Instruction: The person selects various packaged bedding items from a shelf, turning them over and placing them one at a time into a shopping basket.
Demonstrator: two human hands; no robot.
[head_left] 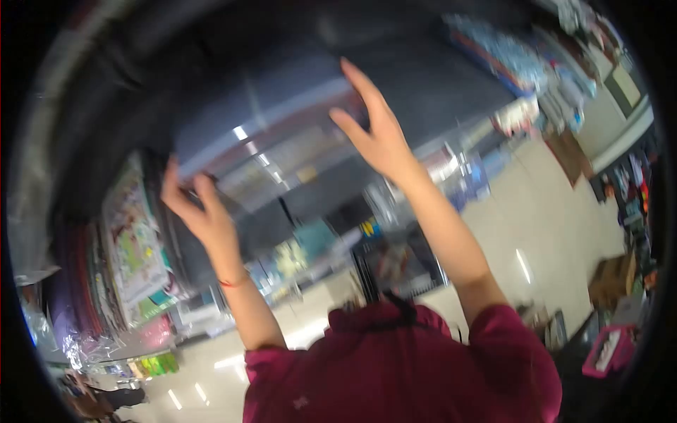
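A glossy, plastic-wrapped bundle spans the gap between my two hands, blue-grey on its upper side with a reddish-brown layer along its front edge. Motion blur hides what is inside the wrapping. At its left end, my left hand has fingers and thumb around the corner. My right hand grips the opposite end, index finger stretched along the top and thumb lower down. A dark shelf surface lies beneath and behind the bundle.
Upright wrapped packets, one with a colourful printed cover, stand at the left. More plastic-wrapped goods lie on the shelf at the upper right. Below are a black crate and shiny tiled floor. A cardboard box stands far right.
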